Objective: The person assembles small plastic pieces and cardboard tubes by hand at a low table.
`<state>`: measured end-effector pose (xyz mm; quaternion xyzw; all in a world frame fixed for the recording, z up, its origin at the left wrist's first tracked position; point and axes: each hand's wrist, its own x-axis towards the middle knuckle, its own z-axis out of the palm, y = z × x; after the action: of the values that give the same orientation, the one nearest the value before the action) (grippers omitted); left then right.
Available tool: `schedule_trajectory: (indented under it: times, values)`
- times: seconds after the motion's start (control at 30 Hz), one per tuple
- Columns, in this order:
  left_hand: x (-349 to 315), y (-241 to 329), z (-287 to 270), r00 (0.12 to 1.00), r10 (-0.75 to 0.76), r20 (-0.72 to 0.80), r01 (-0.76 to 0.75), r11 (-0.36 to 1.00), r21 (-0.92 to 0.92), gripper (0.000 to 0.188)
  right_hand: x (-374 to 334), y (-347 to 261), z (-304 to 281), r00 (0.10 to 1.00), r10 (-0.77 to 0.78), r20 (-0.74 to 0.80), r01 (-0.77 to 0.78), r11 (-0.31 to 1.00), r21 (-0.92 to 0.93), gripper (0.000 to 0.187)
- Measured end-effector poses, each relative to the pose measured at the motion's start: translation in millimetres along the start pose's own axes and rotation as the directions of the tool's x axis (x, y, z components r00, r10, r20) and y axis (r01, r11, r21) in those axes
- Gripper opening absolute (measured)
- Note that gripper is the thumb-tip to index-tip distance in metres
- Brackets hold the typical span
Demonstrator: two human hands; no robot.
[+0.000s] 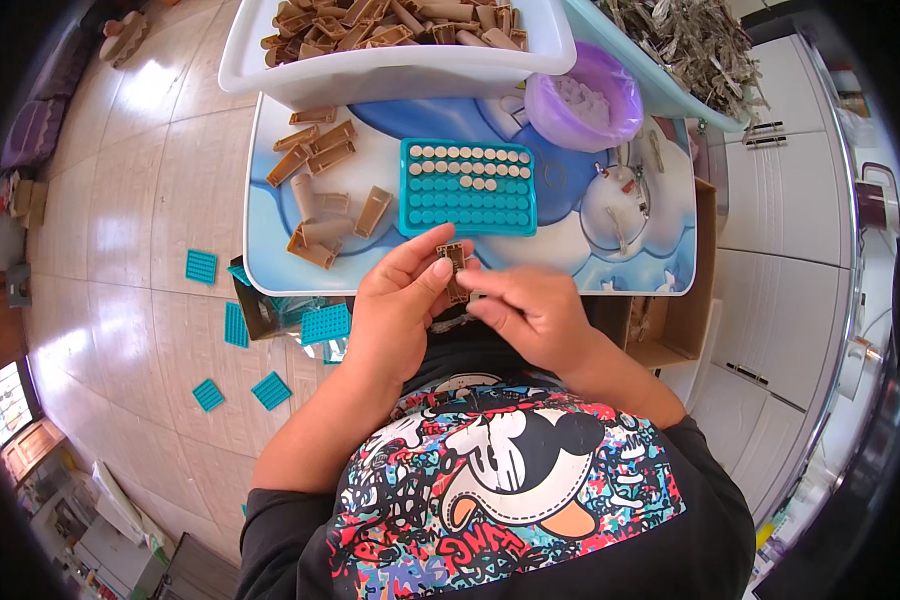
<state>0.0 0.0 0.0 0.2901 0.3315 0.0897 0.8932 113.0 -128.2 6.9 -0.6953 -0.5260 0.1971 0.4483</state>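
My left hand [395, 290] grips a brown plastic casing [453, 260] upright in front of my body, its hollow, ribbed side showing. My right hand [535, 310], slightly blurred, has its thumb and forefinger pinched close to the casing's lower end; what they hold, if anything, is too small to make out. Just beyond the hands lies a teal tray [470, 228] with rows of round places. Small cream discs [470, 153] fill its two far rows, and 3 more sit in the middle of the row below. Several similar brown casings [373, 211] lie loose left of the tray.
A white bin [390, 82] heaped with brown casings stands at the table's far edge. Beside it are a purple-lined bowl [625, 105] of whitish pieces and a pale blue tub [660, 70] of grey strips. Teal trays [271, 391] lie on the floor at left; cardboard boxes flank the blue table [390, 120].
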Motion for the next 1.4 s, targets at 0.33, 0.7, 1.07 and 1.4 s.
schedule_trajectory:
  times: [0.33, 0.7, 1.07, 1.4]
  values:
    - [11, 0, -7, 1.000, 0.024, 0.020, -0.024, 0.999, -0.027, 0.035, 48, 36, -18, 0.953, -0.123, -0.278, 0.023, 0.940, -0.340, 0.017]
    - [17, 3, -7, 1.000, -0.021, 0.005, 0.021, 0.999, -0.042, 0.037, 49, 33, -11, 0.929, -0.280, -0.243, 0.131, 0.860, -0.493, 0.015]
    - [21, -5, -12, 1.000, -0.011, 0.010, 0.011, 1.000, -0.006, 0.035, 38, 23, 3, 0.944, -0.293, -0.149, 0.224, 0.905, -0.362, 0.017]
    - [19, -1, -7, 1.000, -0.018, 0.005, 0.018, 1.000, -0.015, 0.034, 42, 25, -4, 0.959, -0.248, -0.137, 0.205, 0.940, -0.272, 0.016]
